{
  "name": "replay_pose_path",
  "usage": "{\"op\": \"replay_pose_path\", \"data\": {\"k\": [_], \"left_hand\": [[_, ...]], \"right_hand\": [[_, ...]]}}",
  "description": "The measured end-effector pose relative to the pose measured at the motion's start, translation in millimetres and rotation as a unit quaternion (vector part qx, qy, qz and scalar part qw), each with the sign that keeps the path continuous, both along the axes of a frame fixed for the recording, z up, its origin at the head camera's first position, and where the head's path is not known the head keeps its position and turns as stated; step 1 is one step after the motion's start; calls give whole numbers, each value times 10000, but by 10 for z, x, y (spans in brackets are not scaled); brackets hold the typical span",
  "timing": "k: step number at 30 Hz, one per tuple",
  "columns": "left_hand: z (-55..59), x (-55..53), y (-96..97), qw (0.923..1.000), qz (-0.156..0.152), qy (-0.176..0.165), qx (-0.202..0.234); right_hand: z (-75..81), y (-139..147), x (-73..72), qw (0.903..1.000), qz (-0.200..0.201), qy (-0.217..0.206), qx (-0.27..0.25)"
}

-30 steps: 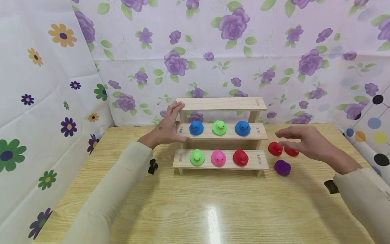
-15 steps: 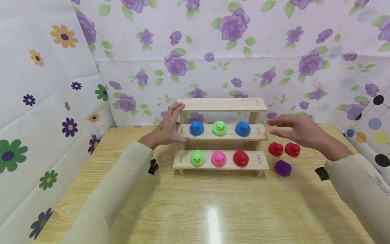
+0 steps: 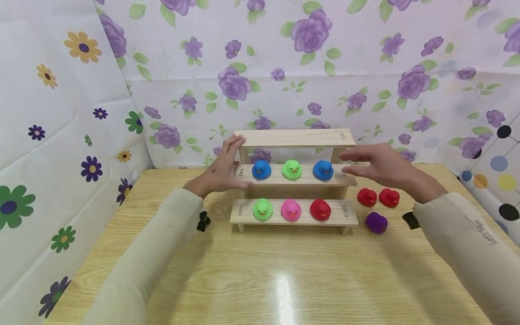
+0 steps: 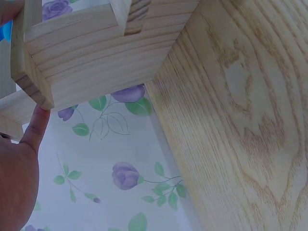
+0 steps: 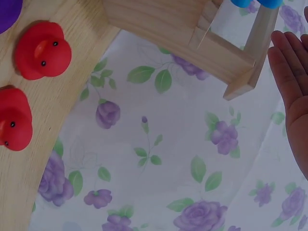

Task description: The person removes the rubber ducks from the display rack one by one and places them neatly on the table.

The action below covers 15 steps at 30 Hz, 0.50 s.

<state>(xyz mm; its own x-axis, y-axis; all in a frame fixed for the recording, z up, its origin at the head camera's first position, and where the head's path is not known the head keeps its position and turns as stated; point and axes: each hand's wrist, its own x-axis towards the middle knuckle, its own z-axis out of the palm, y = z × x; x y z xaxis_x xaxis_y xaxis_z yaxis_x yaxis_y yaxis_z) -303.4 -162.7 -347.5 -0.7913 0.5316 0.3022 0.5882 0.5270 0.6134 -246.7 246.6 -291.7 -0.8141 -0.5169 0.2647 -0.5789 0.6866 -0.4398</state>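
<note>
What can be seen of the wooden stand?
The wooden stand has three stepped tiers of pale, grained wood on short legs and stands upright on the table. Its middle tier bears two blue ducks and a green duck; its lowest, another green duck, a pink duck and a red duck. The left hand touches its left end.

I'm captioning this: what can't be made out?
Head view: left end of the middle shelf, partly behind the left hand.
Left wrist: much of that hand, past the left edge.
Right wrist: most of the purple duck and part of the right hand, past the frame edges.
</note>
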Motion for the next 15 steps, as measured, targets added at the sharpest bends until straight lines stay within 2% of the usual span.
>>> {"op": "replay_pose_path", "data": {"k": [6, 10, 15], "left_hand": [[9, 9, 7, 10000, -3, 12, -11], [20, 7, 6, 10000, -16, -8, -13], [28, -1, -5, 9999, 29, 9, -99]], "right_hand": [[6, -97, -60, 9997, 222, 15, -122], [37, -179, -96, 9996, 258, 84, -128], [81, -332, -118, 9993, 300, -25, -216]]}}
